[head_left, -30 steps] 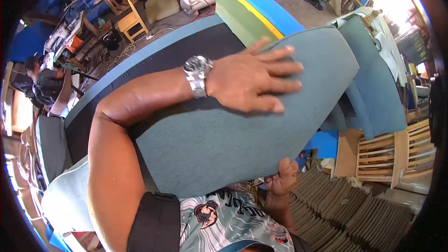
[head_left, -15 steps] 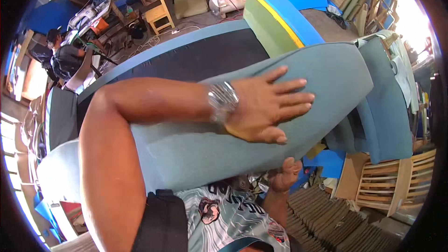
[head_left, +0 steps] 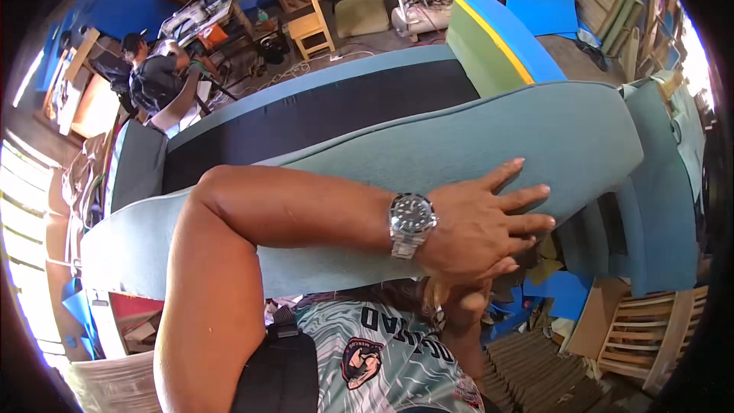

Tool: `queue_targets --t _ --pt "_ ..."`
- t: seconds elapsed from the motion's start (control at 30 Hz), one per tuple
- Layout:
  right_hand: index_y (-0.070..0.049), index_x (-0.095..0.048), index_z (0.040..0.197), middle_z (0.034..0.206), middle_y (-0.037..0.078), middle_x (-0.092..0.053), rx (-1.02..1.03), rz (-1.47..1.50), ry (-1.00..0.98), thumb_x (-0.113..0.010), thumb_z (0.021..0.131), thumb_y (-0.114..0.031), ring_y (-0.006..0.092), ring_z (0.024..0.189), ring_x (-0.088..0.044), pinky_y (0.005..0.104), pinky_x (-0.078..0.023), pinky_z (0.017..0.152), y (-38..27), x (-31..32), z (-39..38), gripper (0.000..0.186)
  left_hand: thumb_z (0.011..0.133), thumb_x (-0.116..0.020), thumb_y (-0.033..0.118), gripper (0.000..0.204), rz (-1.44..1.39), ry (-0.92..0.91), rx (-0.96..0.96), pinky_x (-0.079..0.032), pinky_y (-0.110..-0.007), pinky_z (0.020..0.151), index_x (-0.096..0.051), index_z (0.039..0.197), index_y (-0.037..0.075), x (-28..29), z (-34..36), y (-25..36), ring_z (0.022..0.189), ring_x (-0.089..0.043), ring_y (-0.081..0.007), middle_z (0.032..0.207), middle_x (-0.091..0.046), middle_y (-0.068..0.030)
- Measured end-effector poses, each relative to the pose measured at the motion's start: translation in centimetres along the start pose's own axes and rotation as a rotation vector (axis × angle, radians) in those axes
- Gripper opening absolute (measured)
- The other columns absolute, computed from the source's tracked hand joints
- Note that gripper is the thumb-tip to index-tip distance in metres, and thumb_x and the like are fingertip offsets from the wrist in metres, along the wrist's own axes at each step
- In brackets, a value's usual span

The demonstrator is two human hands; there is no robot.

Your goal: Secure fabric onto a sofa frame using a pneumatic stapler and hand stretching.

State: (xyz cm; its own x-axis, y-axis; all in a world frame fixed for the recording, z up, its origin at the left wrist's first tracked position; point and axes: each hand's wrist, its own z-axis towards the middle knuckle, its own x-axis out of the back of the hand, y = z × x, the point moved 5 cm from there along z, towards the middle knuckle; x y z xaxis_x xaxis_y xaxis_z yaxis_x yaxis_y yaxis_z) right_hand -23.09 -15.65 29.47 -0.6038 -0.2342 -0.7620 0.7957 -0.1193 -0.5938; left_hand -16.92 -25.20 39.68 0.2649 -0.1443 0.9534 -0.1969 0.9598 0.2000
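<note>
A long blue-green upholstered cushion with a piped far edge lies across in front of me. My left hand, with a metal watch on its wrist, rests on the right half of the cushion near its front edge, fingers spread. Just beneath it, by that edge and close to my body, is my right hand. It is mostly hidden behind the left hand, so its fingers cannot be made out clearly. Beyond the cushion stands a sofa frame with a dark seat base and blue-green trim.
A green, yellow and blue panel stands at the sofa's far right end. Blue-green upholstered parts and wooden slatted frames are at the right. A person works at the far left. A compressor and wooden chair stand behind.
My left hand has slid toward the cushion's front edge, nearer my body, and now overlaps my right hand. The view has shifted, with the scene sitting further right and lower.
</note>
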Motion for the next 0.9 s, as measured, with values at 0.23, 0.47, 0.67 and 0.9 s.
queue_targets --t 0.23,0.47,0.67,0.9 --pt "-0.005 -0.060 0.123 0.086 0.007 -0.067 -0.007 -0.706 0.205 -0.065 0.100 -0.023 0.0146 0.066 -0.061 0.0311 -0.050 0.057 0.4 1.3 -2.4 0.029 0.108 -0.030 0.059 0.068 -0.042 0.149 -0.042 -0.013 -0.066 0.124 -0.067 0.134 0.008 1.5 -0.1 0.8 0.152 -0.032 -0.0380 0.157 -0.047 -0.0145" --pt "0.000 -0.069 0.095 0.088 0.002 -0.068 -0.001 -0.431 0.277 -0.068 0.097 -0.004 0.0092 0.078 -0.058 0.0277 -0.049 0.070 1.2 3.1 -3.2 0.005 0.106 -0.026 0.069 0.080 -0.679 0.068 0.374 -0.031 -0.050 0.123 -0.047 0.155 0.010 9.3 -7.6 -13.8 0.151 -0.038 -0.0290 0.162 -0.043 -0.0145" --pt "0.003 -0.069 0.111 0.110 0.005 -0.068 -0.032 -0.397 0.355 -0.075 0.093 -0.009 0.0137 0.090 -0.059 0.0324 -0.049 0.082 1.1 2.4 -2.8 0.023 0.105 -0.034 0.069 0.079 -1.436 -0.054 0.760 -0.044 -0.042 0.114 -0.057 0.147 0.006 -4.1 -9.5 -20.9 0.137 -0.054 -0.0251 0.152 -0.054 -0.0157" --pt "0.004 -0.060 0.130 0.122 0.008 -0.065 -0.053 -0.405 0.287 -0.079 0.091 -0.014 0.0185 0.102 -0.059 0.0327 -0.049 0.091 3.0 5.8 -4.1 0.047 0.108 -0.039 0.055 0.074 -1.226 0.082 0.467 -0.034 -0.046 0.121 -0.037 0.157 0.000 -1.2 -1.7 -18.2 0.149 -0.037 -0.0322 0.159 -0.039 -0.0253"
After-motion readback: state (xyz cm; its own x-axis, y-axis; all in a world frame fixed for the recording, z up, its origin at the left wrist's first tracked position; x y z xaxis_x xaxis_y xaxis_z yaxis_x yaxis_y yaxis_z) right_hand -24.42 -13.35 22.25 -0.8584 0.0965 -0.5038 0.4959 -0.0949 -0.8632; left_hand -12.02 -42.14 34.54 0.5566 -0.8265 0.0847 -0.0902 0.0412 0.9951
